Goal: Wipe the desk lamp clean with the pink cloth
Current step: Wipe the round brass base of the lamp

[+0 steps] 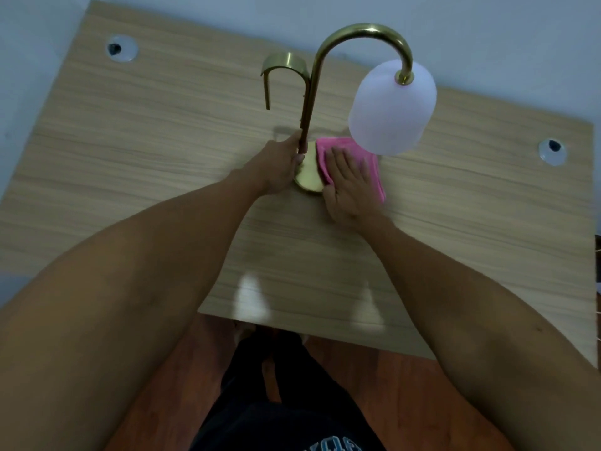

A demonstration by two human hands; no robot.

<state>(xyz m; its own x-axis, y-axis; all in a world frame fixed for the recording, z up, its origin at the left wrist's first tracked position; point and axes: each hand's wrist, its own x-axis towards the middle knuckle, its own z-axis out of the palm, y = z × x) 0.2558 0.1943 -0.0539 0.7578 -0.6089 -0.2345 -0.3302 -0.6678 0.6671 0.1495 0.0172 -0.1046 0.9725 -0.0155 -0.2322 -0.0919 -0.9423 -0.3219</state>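
Brass desk lamp (325,76) stands upright mid-counter (130,157), its stem arching right to a white shade (392,109) hanging mouth-down. Left hand (281,167) fingers clamp the stem's foot. Right hand (349,187), fingers spread flat, presses the pink cloth (338,146) on the base's right edge.

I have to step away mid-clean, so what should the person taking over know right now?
Left hand: grip closed around the lamp stem just above the base, steadying it.
Right hand: flat, palm down, pressing the pink cloth onto the right side of the brass base.
Lamp stands upright on the desk.
Done: base wipe under way.
Left: stem, curved neck, white shade and small brass hook all appear untouched.
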